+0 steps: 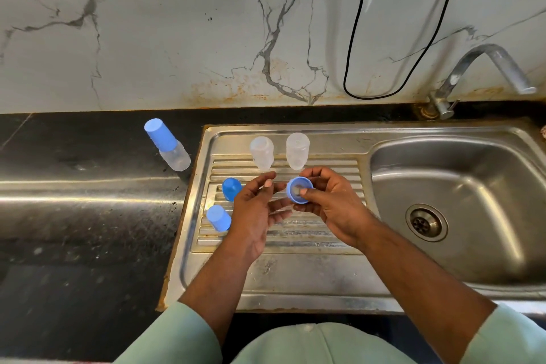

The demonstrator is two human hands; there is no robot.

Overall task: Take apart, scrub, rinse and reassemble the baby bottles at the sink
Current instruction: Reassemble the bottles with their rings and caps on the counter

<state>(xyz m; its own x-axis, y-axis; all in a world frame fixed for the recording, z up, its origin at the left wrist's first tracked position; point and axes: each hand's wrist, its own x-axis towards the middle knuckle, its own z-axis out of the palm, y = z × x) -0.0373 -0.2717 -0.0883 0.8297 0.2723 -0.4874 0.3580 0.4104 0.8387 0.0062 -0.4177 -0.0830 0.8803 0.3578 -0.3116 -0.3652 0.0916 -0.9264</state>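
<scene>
Steel draining board [295, 275] beside the sink: over its ridges the right hand [334, 204] pinches a blue collar ring [300, 190], its open mouth facing up toward the camera. The left hand [255, 210] hovers just beside it, palm up, fingers loose, holding nothing.

Sink basin [461, 186] open, drainboard [295, 233] crowded by bottles [261, 154], caps [218, 217]

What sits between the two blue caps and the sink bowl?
In the head view, both hands: left hand open, right hand holding a blue plastic ring over the ribbed steel drainboard.
</scene>
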